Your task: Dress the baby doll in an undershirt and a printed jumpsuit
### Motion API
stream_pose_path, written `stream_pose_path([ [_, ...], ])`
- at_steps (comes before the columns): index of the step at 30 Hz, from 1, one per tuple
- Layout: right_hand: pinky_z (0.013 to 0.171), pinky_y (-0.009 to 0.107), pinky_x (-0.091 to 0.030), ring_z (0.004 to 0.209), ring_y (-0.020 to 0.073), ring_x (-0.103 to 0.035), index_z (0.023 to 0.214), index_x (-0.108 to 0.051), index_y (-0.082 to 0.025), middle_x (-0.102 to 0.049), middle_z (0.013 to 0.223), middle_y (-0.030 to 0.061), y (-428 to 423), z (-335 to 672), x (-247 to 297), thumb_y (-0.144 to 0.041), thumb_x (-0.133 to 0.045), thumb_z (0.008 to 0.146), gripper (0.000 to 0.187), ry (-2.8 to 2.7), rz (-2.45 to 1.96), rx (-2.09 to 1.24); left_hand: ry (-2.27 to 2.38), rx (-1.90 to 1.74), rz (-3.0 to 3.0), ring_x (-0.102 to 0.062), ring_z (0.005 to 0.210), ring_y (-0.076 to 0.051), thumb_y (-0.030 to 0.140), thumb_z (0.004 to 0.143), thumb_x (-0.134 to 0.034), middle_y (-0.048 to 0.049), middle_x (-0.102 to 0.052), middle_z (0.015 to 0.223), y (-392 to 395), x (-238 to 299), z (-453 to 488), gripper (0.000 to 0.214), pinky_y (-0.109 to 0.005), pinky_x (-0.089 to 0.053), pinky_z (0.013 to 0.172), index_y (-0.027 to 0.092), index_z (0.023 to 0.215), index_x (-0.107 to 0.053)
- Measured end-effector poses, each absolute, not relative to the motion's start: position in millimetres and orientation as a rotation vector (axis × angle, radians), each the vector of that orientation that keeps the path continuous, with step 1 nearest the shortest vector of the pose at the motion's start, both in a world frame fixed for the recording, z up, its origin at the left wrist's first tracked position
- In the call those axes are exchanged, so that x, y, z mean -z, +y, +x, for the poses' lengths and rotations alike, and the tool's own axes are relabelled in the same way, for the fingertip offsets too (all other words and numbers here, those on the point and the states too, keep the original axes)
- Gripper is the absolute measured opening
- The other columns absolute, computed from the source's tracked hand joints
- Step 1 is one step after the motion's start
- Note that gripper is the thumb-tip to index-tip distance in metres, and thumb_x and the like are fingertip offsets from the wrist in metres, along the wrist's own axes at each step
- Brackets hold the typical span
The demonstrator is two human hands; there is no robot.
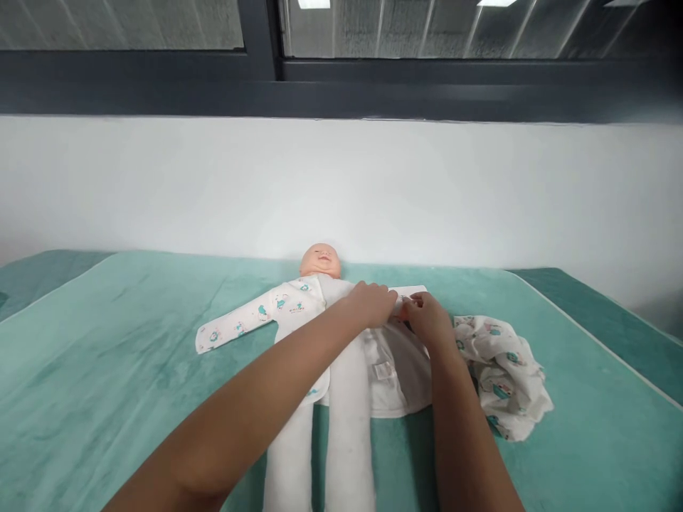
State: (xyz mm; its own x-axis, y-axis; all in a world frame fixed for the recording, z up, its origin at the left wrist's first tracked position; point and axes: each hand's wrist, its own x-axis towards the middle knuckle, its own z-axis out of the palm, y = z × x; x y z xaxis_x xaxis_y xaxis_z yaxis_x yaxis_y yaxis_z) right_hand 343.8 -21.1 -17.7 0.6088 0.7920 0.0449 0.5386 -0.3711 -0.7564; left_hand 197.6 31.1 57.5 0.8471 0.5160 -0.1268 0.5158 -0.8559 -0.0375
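Observation:
A baby doll (320,260) lies on its back on a teal blanket (107,355), head toward the wall. It wears a white printed garment (288,306); one sleeve stretches out to the left and the right front panel lies open. My left hand (373,302) rests on the doll's chest with fingers curled over the cloth. My right hand (427,320) is just to its right, fingers pinched on the garment's edge near the doll's shoulder. The doll's white cloth legs (341,427) run toward me between my forearms.
A crumpled printed cloth (506,377) lies on the blanket right of the doll. A white wall (341,185) stands close behind the bed, with a dark window frame (341,85) above. The blanket's edges fall away at left and right.

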Motion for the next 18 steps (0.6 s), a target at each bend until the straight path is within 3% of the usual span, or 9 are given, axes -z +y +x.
stream_pose_path([
  [4, 0.073, 0.034, -0.046, 0.089, 0.0255, -0.064, 0.097, -0.063, -0.020, -0.071, 0.099, 0.0109, -19, 348, 13, -0.049, -0.050, 0.080, 0.036, -0.971, -1.970, -0.401, -0.781, -0.216, -3.008, -0.065, 0.098, -0.027, 0.015, 0.087, -0.048, -0.0129, -0.063, 0.110, 41, -46, 212, 0.020, -0.041, -0.050, 0.081, 0.017, 0.105, -0.057],
  [9, 0.070, 0.031, -0.052, 0.087, 0.0192, -0.067, 0.107, -0.053, -0.022, -0.067, 0.111, 0.0083, -18, 350, 8, -0.057, -0.037, 0.084, 0.045, -0.584, -1.400, -0.534, -0.793, 0.024, -2.939, -0.063, 0.097, -0.025, 0.009, 0.085, -0.049, -0.0107, -0.061, 0.111, 54, -63, 183, 0.029, -0.038, -0.048, 0.077, 0.018, 0.113, -0.050],
  [15, 0.058, 0.031, -0.040, 0.061, 0.0196, -0.057, 0.061, -0.058, -0.021, -0.063, 0.063, 0.0021, -15, 325, 16, -0.048, -0.066, 0.066, 0.028, -1.151, -1.885, -0.635, -0.866, 0.038, -2.927, -0.061, 0.090, -0.023, 0.011, 0.084, -0.051, -0.0073, -0.062, 0.104, 55, -94, 150, 0.027, -0.034, -0.044, 0.073, 0.021, 0.109, -0.051],
  [18, 0.058, 0.032, -0.039, 0.058, 0.0194, -0.053, 0.052, -0.053, -0.022, -0.057, 0.054, 0.0006, -17, 319, 14, -0.042, -0.068, 0.065, 0.028, -1.335, -1.966, -0.666, -0.814, -0.032, -2.923, -0.060, 0.087, -0.022, 0.005, 0.081, -0.047, -0.0060, -0.063, 0.101, 54, -97, 145, 0.031, -0.034, -0.042, 0.073, 0.023, 0.105, -0.054],
])
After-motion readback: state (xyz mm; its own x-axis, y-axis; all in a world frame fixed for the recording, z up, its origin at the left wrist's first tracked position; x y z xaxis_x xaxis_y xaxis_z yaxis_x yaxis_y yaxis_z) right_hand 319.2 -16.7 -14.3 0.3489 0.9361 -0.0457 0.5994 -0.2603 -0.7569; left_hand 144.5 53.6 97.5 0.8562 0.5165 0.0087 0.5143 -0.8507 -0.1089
